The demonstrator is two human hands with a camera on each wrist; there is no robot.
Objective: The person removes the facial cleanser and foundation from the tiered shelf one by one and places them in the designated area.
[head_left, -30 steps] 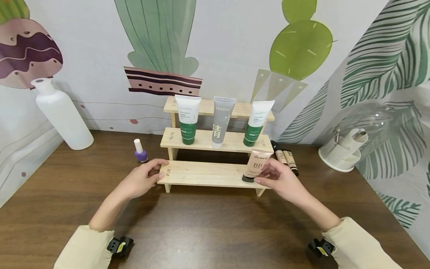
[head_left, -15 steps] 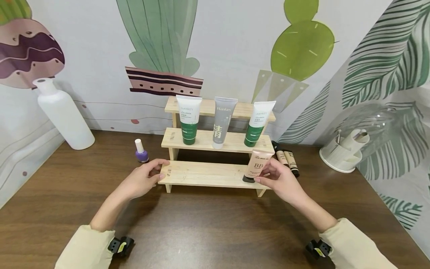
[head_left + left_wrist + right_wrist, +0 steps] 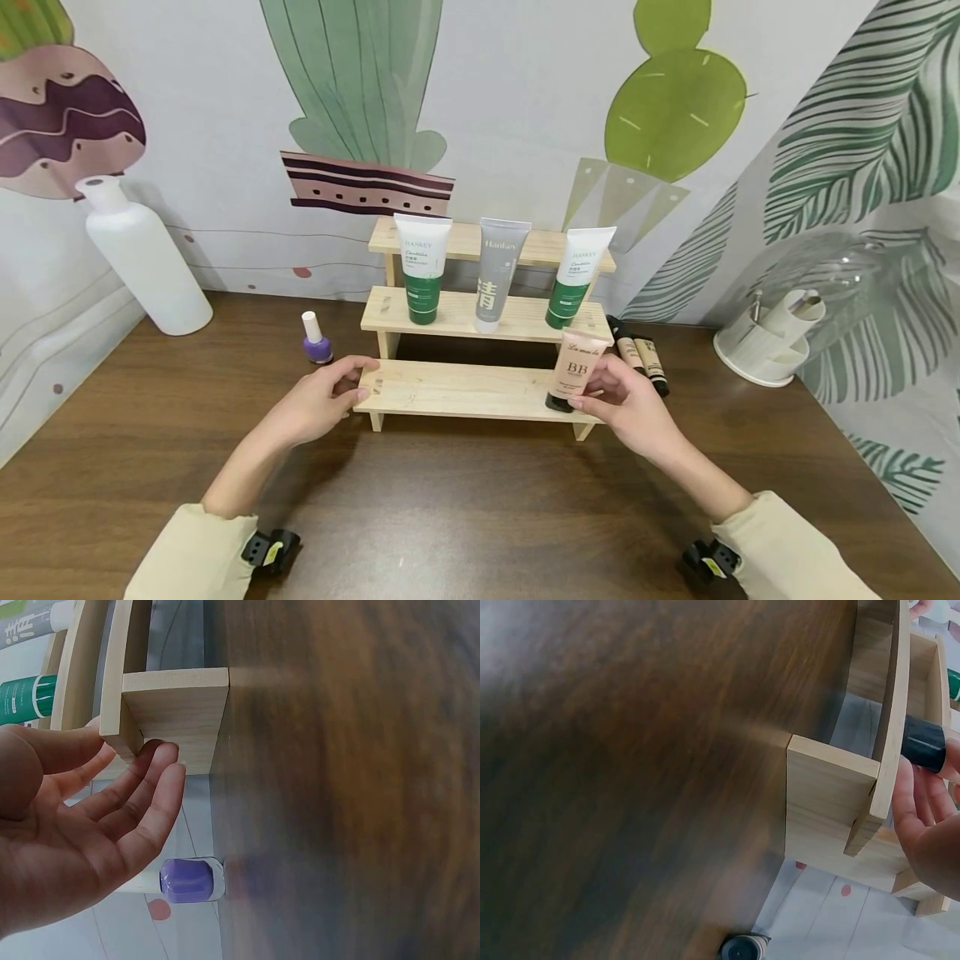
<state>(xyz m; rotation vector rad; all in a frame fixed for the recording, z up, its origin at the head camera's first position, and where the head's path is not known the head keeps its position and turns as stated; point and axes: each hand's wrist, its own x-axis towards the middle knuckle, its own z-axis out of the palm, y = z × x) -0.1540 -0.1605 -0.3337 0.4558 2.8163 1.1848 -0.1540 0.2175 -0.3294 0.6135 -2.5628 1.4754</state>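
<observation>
A three-step wooden display stand (image 3: 457, 389) stands on the brown table. My left hand (image 3: 315, 402) grips the left end of its lowest step, as the left wrist view also shows, with fingertips (image 3: 166, 754) near the board's underside. At the right end of that step, my right hand (image 3: 630, 404) pinches a beige BB cream tube (image 3: 576, 367), cap down and leaning slightly right. Its black cap (image 3: 924, 742) is at the step's surface in the right wrist view. On the middle step are a white-and-green tube (image 3: 423, 271), a grey tube (image 3: 500, 275) and another white-and-green tube (image 3: 577, 275).
Left of the stand is a purple nail polish bottle (image 3: 317, 343), with a white bottle (image 3: 150, 258) farther left. Beige-and-black tubes (image 3: 649, 367) lie behind my right hand. A white organizer (image 3: 765, 342) with a clear dome stands at the right.
My right hand has shifted the BB cream tube slightly to the right on the lowest step, and it leans less. My left hand keeps its hold on the stand.
</observation>
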